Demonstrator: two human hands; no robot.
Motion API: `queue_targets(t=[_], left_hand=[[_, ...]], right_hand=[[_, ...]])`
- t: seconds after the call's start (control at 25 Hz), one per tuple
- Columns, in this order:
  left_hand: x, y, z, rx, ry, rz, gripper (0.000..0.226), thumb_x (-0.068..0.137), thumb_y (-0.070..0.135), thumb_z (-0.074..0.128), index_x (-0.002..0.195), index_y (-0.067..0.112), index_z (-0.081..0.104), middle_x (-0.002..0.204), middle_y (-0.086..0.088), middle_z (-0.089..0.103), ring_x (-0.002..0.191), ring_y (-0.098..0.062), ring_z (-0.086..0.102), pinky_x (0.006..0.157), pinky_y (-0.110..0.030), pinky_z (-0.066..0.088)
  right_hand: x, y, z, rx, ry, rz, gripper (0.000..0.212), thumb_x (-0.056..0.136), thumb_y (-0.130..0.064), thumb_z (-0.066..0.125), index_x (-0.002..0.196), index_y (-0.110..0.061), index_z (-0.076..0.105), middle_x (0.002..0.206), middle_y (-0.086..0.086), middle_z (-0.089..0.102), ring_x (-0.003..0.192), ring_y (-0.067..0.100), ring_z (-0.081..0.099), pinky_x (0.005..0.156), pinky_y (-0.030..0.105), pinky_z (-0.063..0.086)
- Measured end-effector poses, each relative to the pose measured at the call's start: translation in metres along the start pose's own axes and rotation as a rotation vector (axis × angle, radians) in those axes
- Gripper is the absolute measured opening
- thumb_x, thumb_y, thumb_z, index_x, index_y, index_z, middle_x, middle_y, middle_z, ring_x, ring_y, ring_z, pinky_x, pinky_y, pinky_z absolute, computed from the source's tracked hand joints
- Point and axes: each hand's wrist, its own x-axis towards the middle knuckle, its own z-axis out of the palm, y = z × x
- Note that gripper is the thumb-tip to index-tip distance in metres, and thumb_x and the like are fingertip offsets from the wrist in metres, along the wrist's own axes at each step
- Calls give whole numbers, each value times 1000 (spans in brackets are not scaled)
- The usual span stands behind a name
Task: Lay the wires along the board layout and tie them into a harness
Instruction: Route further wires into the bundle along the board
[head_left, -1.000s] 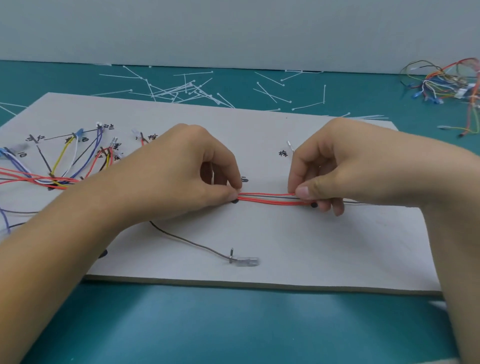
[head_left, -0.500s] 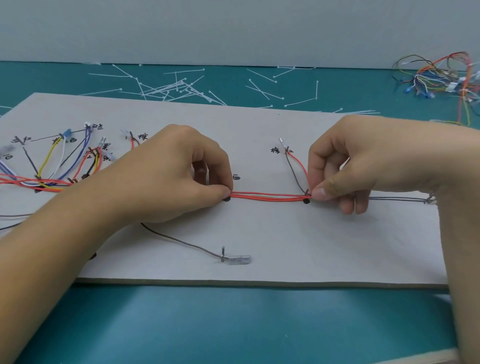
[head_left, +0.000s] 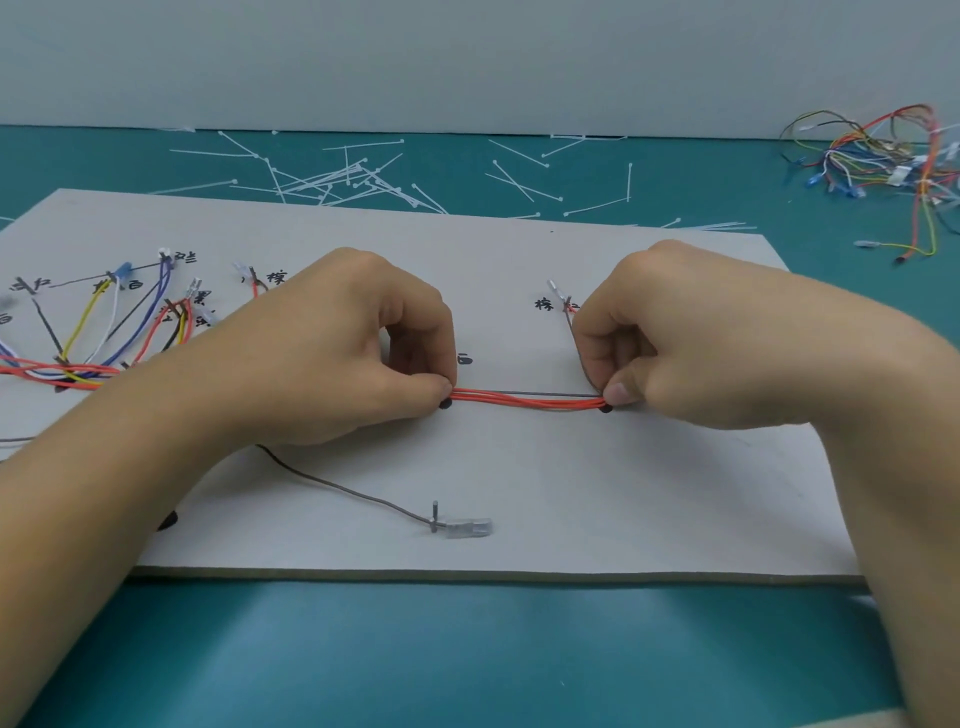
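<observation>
I pinch the red wires (head_left: 524, 401) at both ends of a straight run across the middle of the board (head_left: 519, 483). My left hand (head_left: 353, 358) nips them between thumb and forefinger at one black dot. My right hand (head_left: 675, 343) does the same at the next dot, the other fingers curled in. A thin dark wire (head_left: 579, 348) lies just beside the red ones, then branches up to a pin by my right hand.

On my left, the coloured wires (head_left: 104, 332) are fanned out to their labelled pins. A brown wire (head_left: 337, 480) trails toward the near edge and ends in a clear terminal (head_left: 467, 527) by a pin. I judge the laying is well along. I see no tie round any part of the bundle that shows, so the tying seems all to do.

No box or tray is in view. The white cable ties (head_left: 332, 179) lie scattered loose on the tabletop (head_left: 467, 649) beyond the board, and a tangle of spare wires (head_left: 878, 156) sits at the far right.
</observation>
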Motion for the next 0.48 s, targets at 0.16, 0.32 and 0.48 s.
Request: queue_targets(t=[0.16,0.32,0.48], left_hand=[[-5,-7,-12,71,-24,-21,6,71,33,70,74,36,75,70,13,71,62,-8,61,51,-7,39],[-14,-20,-35,181,-35,-144,15,66,51,66,78,48,75,69,17,71,59,-12,58,52,-27,51],[-15,-15,-29,172,-32,-160,22,61,47,61,80,46,73,71,18,70,65,-7,61,56,-28,48]], right_hand=[[7,-3,9,36,67,-50,18,76,-12,75,69,-27,69,73,-33,63,66,-3,61,46,23,45],[21,-7,15,274,97,-89,13,81,-20,81,72,-24,72,64,-14,70,53,2,63,52,22,51],[20,7,8,457,97,11,17,84,-23,83,74,-14,72,55,2,68,43,13,61,44,27,52]])
